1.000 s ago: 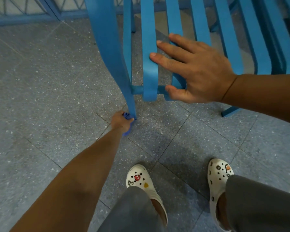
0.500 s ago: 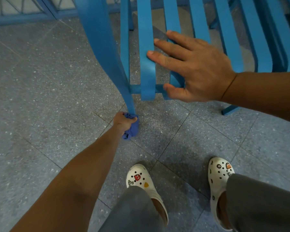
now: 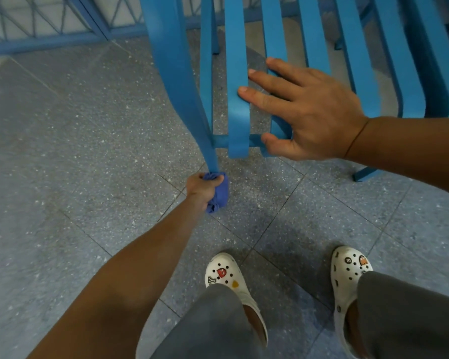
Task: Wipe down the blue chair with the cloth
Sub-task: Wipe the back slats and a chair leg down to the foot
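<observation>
at the far left a blue railing [image 3: 49, 42] edges the speckled grey tiled floor [image 3: 62, 151]. the left hand [image 3: 201, 189] reaches down low to the foot of the blue chair [image 3: 314, 47], at the bottom of its near-left leg [image 3: 182, 81]. its fingers [image 3: 214, 179] are curled tight around a bunched blue cloth [image 3: 218, 194]; the cloth sits inside the fist, bulging out to the right of the fingers and hanging below them, its top pressed against the leg's lower end just above the floor. to the right, the right hand [image 3: 309, 117] lies flat on the chair's slats, fingers spread wide and pointing left, the thumb hooked under the near edge of a slat, holding nothing else. nearest, two white clogs [image 3: 226, 275] with charms stand on the tiles below grey trouser legs [image 3: 213, 325].
</observation>
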Tool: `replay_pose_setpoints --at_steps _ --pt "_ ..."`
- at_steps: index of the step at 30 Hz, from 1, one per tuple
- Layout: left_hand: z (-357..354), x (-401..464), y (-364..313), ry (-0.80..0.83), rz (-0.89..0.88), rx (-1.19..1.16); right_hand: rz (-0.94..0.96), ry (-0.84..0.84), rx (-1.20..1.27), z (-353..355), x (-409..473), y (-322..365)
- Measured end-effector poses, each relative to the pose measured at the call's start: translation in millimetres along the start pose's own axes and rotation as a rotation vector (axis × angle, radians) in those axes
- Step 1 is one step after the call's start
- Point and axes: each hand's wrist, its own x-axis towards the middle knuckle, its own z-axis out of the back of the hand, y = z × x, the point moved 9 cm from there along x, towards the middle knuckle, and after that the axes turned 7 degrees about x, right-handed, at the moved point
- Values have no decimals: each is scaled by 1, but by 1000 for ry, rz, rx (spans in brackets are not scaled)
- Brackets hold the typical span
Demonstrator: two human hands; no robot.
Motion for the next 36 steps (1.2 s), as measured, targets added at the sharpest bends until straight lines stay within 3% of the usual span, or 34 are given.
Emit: replay_pose_setpoints --at_steps 6,14,20,28,36 --pt "29 -20 -37 -1 -187 97 -10 -6 10 -2 -1 -2" --pt "17 -16 -23 12 46 205 -2 13 23 -4 0 -2" --pt "42 -34 -36 55 26 -39 -4 17 39 -2 -1 -1" --pt "99 -106 -119 -102 -395 13 -61 127 26 1 -2 5" --pt "119 -157 -169 -72 -676 153 -144 178 124 3 -3 15"
